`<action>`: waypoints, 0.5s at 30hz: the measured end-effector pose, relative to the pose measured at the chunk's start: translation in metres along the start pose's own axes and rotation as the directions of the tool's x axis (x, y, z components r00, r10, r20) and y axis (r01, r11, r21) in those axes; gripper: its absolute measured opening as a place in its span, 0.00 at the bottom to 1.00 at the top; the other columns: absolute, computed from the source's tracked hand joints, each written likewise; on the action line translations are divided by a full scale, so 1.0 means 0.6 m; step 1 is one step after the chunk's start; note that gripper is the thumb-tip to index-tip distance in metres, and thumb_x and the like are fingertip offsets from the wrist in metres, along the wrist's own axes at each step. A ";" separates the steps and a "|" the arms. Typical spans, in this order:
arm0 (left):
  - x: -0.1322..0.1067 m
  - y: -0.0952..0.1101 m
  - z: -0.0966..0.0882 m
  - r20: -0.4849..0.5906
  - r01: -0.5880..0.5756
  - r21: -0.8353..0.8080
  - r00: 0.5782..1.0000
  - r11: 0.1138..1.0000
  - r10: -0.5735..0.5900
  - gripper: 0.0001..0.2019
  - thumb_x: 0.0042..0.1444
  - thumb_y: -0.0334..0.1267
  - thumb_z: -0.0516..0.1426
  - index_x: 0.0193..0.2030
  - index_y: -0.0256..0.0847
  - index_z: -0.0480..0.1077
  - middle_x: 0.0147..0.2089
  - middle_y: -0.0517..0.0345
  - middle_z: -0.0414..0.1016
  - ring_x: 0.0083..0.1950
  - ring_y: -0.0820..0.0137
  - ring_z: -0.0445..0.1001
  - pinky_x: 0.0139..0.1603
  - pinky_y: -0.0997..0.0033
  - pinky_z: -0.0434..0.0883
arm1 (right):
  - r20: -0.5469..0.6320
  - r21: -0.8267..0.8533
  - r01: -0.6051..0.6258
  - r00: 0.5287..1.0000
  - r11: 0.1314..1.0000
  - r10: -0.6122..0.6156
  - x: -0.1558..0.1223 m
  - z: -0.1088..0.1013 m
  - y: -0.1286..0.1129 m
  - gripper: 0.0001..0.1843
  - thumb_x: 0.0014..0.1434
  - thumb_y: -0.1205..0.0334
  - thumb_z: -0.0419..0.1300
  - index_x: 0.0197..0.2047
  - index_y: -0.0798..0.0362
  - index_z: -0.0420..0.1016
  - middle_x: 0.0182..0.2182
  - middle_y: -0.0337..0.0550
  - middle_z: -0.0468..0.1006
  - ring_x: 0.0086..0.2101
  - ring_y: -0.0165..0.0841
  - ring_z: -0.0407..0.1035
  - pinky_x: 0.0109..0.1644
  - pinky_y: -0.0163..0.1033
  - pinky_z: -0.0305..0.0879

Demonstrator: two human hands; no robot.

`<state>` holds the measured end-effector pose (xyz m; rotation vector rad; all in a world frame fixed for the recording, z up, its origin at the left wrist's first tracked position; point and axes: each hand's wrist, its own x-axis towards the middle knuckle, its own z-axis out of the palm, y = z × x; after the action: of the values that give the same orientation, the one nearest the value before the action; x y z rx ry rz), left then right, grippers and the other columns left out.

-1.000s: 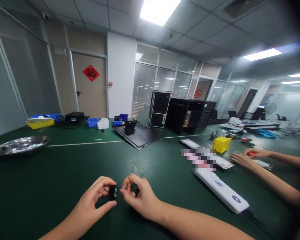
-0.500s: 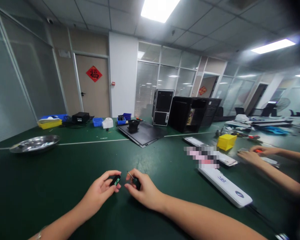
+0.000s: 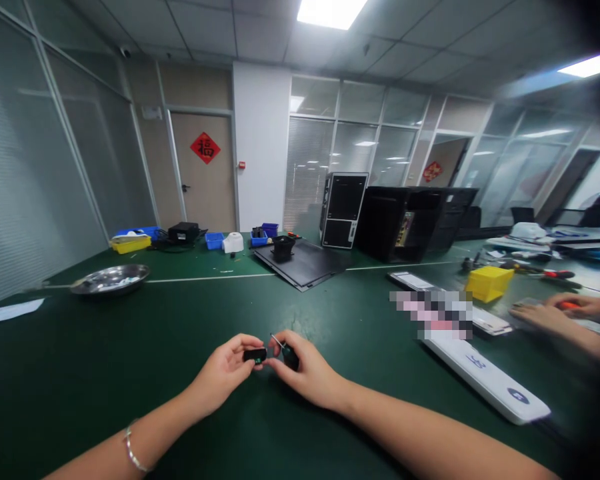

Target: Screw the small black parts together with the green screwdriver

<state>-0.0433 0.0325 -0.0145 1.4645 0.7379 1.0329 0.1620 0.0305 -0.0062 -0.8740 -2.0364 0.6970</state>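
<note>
Green tabletop (image 3: 180, 327) spans the foreground. Above it, the left hand (image 3: 223, 372) pinches a small black part (image 3: 253, 355) with green on it, long axis roughly level, one end toward the right hand (image 3: 311, 372), whose fingers wrap what looks like a dark screwdriver (image 3: 291, 358), shaft tilted up-left. Farther right, a white strip (image 3: 490, 383) bears dark marks too blurred to read; behind, a red diamond sign (image 3: 205, 148) on a door (image 3: 213, 197) reads 福.

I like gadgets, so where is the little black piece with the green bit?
In the head view, the little black piece is below and left of centre, held in the left hand, near the dark-handled metal tool in the right hand.
</note>
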 end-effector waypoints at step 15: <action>-0.008 0.003 0.014 -0.033 0.037 0.187 0.999 0.982 -0.031 0.09 0.50 0.32 0.62 0.37 0.40 0.66 0.38 0.57 0.75 0.42 0.65 0.77 0.46 0.65 0.72 | -0.017 -0.199 -0.086 0.996 0.976 0.084 -0.003 0.022 -0.010 0.10 0.51 0.69 0.61 0.38 0.51 0.68 0.33 0.37 0.73 0.32 0.31 0.67 0.35 0.33 0.60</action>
<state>-0.0381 0.0243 -0.0134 1.5942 0.8991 0.9817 0.1501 0.0233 -0.0097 -1.0827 -2.0970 0.5396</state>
